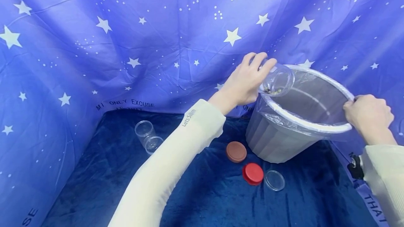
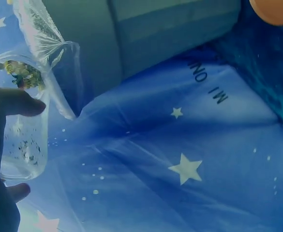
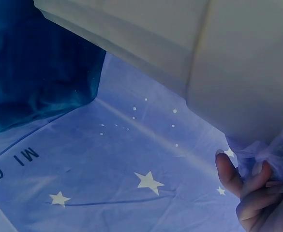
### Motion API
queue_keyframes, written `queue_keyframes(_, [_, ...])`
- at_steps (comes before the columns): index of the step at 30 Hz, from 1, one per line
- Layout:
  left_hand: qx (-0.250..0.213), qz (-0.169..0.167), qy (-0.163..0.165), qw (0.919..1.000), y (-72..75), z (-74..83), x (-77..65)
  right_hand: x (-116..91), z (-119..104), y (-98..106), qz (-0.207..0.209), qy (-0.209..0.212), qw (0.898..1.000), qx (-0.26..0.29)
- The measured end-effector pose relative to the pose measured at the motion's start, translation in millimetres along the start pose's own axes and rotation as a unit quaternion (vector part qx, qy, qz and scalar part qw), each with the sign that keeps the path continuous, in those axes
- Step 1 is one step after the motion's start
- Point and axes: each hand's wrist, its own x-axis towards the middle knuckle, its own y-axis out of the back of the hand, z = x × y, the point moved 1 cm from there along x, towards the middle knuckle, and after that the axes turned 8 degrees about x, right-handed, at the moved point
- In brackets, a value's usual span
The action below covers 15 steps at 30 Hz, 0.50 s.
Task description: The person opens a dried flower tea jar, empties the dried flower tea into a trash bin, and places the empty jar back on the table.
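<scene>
My left hand (image 1: 249, 80) grips a clear plastic jar (image 1: 279, 80), tilted over the near-left rim of a grey trash bin (image 1: 274, 143). Dried bits (image 2: 22, 77), yellowish-green and dark, lie near the jar's mouth in the left wrist view, and dark specks cling farther down inside it. On the bin's right side, my right hand (image 1: 369, 115) holds the white rim over a clear plastic liner (image 1: 277, 120). In the right wrist view that hand's fingers (image 3: 257, 176) are curled against the liner below the rim. The bin's bottom inside is hidden.
Left on the dark blue cloth (image 1: 195, 185) lie clear jars (image 1: 144, 129). In front of the bin are a brown lid (image 1: 236, 151), a red lid (image 1: 253, 173) and a clear lid (image 1: 275, 180). A starry blue curtain (image 1: 176, 27) hangs close behind and at both sides.
</scene>
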Motion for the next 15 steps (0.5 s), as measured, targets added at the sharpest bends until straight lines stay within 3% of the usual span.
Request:
queue_keyframes(7, [-0.103, -0.039, 0.095, 0.9894, 1.0, -2.5, 0.0, 1.0, -0.2, -0.6, -0.002, 0.0, 1.0, -0.013])
queue_keyframes(15, [-0.217, -0.103, 0.191, 0.9518, 11.5, 9.9, 9.9, 2.1, 0.2, -1.0, -0.004, 0.002, 1.0, -0.009])
